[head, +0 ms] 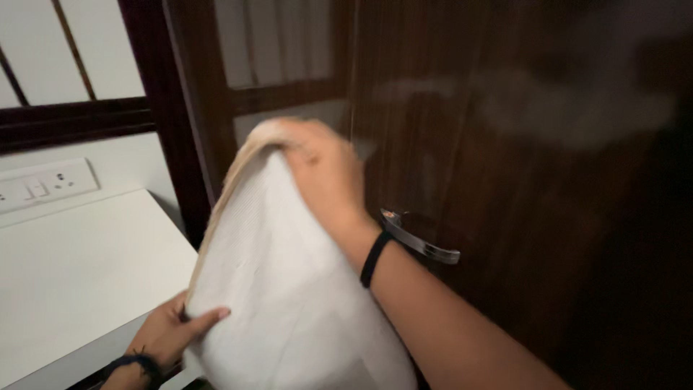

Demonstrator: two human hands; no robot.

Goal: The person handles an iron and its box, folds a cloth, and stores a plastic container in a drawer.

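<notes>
White cloth (289, 289), thick and folded like a towel with a faint woven texture, hangs in front of a dark wooden door (520, 144), held up between both hands; its upper left edge shows a tan or beige border that curves from the top down toward the lower left; its lower part spreads wide and runs out of the bottom of the view.

Right hand (325, 173) grips the cloth at its top corner, fingers curled shut over the bunched fabric, knuckles turned toward the door; a black band (375, 258) circles that wrist, and the bare forearm slants down to the lower right corner; the hand is slightly blurred.

Left hand (173, 334) holds the cloth at its lower left edge, thumb laid across the white face and the other fingers tucked behind it, so it is closed on the fabric; a dark bracelet (137, 363) sits on that wrist.

Just beside the right wrist, a silver lever handle (419, 238) stands out from the door, partly hidden by the arm; whether the wrist touches it cannot be told.

To the left lies a white counter (79, 267), with the left hand at its near edge; above it on the pale wall sits a white socket plate (43, 185); higher up, a dark wooden frame (79, 119) borders pale panels.
</notes>
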